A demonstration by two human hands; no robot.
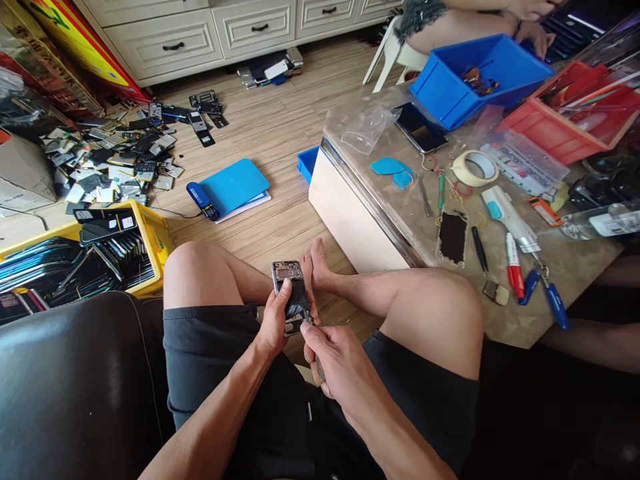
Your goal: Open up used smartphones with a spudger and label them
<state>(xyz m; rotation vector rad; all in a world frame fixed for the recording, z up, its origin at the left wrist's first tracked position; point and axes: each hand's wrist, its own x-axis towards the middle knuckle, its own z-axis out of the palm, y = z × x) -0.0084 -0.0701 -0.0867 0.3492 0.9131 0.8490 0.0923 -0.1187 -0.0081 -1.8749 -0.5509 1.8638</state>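
Observation:
A smartphone (298, 293) with its back off lies in my left hand (274, 317), between my knees. The thumb presses on its left edge, and part of the fingers shows at the right side. Inside the phone, a metal-shielded board sits at the top and a black battery area below it. My right hand (330, 350) is closed round a thin tool (309, 318) whose tip meets the phone's lower right part. Most of the tool is hidden by the fingers, so its kind cannot be made out.
To my right, a table (360, 170) bears a blue bin (440, 90), a red bin (550, 127), a tape roll (475, 168), pliers (554, 300) and a marker (514, 263). Loose batteries (120, 160) cover the floor at left, near a yellow crate (157, 240) of phones. Another person's hand (535, 37) shows top right.

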